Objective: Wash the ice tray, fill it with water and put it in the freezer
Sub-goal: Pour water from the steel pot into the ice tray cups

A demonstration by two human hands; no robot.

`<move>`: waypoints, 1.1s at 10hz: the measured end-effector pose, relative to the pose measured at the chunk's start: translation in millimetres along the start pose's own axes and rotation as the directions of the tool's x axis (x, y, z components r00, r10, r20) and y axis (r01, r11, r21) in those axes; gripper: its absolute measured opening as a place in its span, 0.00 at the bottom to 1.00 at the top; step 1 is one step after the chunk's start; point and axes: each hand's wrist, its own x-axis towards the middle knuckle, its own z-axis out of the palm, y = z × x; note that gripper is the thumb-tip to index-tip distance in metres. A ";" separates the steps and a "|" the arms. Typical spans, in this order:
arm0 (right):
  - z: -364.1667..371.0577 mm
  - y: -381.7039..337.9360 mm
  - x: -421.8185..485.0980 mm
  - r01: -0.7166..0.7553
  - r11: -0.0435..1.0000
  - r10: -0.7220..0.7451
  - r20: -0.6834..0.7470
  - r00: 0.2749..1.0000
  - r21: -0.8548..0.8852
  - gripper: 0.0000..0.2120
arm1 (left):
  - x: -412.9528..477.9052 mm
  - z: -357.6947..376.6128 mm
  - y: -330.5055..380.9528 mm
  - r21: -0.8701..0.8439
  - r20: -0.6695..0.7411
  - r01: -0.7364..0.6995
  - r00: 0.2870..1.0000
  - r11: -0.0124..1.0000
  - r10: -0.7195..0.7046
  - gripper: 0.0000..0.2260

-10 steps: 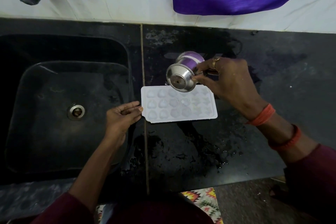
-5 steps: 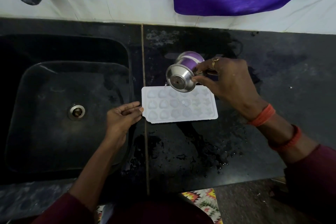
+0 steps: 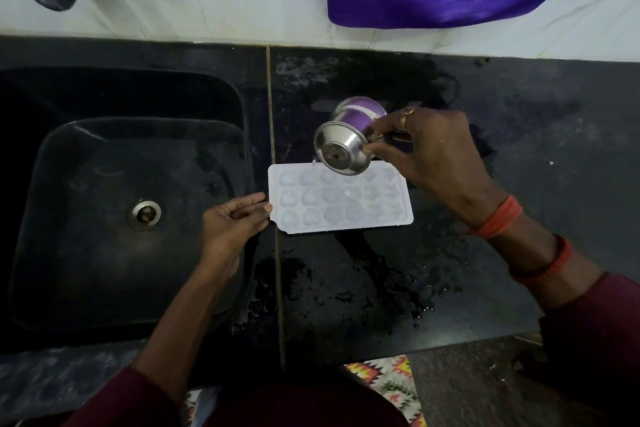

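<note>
Ice tray lies flat on the black worktop, just right of the sink. Its long axis runs left-right, parallel to the worktop's front edge. The left-hand cells look glossy, so probably filled; I can't tell for the star-shaped cells at the right end. Left hand is at the tray's left short edge, with the thumb and fingertips lightly pinching the rim there, steadying it rather than lifting. Right hand is over the far long edge, fingers pinching a small steel cup near its rim. The cup is tipped hard, base towards the camera, mouth down and away over the far row; no clear stream is visible. Judgement: this is the fill step, with the right-end cells next. That hand only has to slide the cup right along the long axis, a short move since it's already on that side. The left hand is the nearer one for the later lift, but the tray needs both short ends held level or it slops. There's already a puddle on the worktop in front of the tray. Freezer is not in view.
</note>
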 end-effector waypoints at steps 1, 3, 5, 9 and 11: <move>-0.9 -0.6 -0.3 0.004 1.000 -0.004 -0.005 1.000 -0.002 0.11 | 0.5 -0.5 -0.3 0.006 -0.002 0.001 1.000 1.000 -0.001 0.12; -0.4 0.8 -2.5 0.011 1.000 -0.011 -0.018 1.000 -0.002 0.12 | 0.9 0.1 0.4 0.019 -0.007 0.004 1.000 1.000 -0.004 0.13; -0.3 2.6 -3.8 0.016 1.000 -0.016 -0.013 1.000 0.001 0.13 | 0.5 1.3 0.5 0.019 -0.009 0.004 1.000 1.000 -0.004 0.13; -1.0 1.7 -5.8 0.009 1.000 -0.009 -0.016 1.000 0.002 0.12 | 0.5 1.2 0.3 0.016 -0.004 0.008 1.000 1.000 -0.008 0.12; -3.6 2.1 -6.9 -0.012 0.999 0.013 -0.022 1.000 0.035 0.12 | -0.2 1.3 1.3 0.017 -0.005 0.008 1.000 1.000 -0.008 0.12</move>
